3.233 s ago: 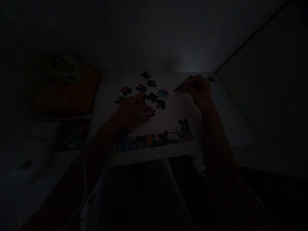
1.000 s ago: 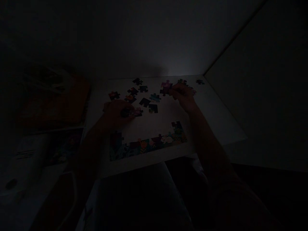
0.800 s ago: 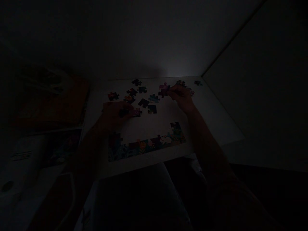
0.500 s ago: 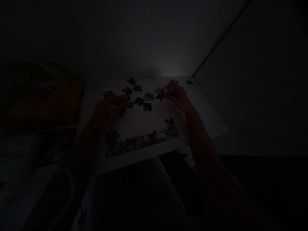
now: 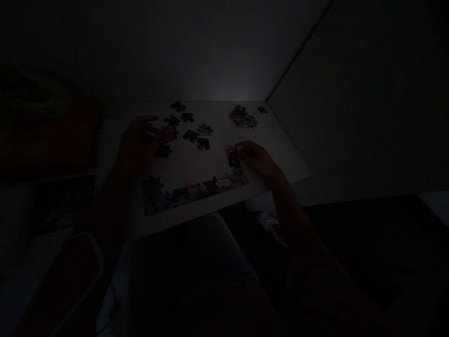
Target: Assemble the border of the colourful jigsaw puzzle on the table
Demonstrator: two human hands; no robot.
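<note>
Pink puzzle piece [image 5: 231, 151], pinched in my right hand [image 5: 257, 158] with the joined border [image 5: 192, 191] just nearer me than that grip, seems mid-fitting and next needs careful lining up, though whether my left hand [image 5: 136, 142] grips anything I cannot tell.

Your left hand [image 5: 138, 142] and right hand [image 5: 257, 158] are bare. Below the white table [image 5: 282, 150], you show dark trousers [image 5: 220, 241], a dark right sleeve [image 5: 314, 278] and, left, a pale looped cord [image 5: 100, 262].
</note>
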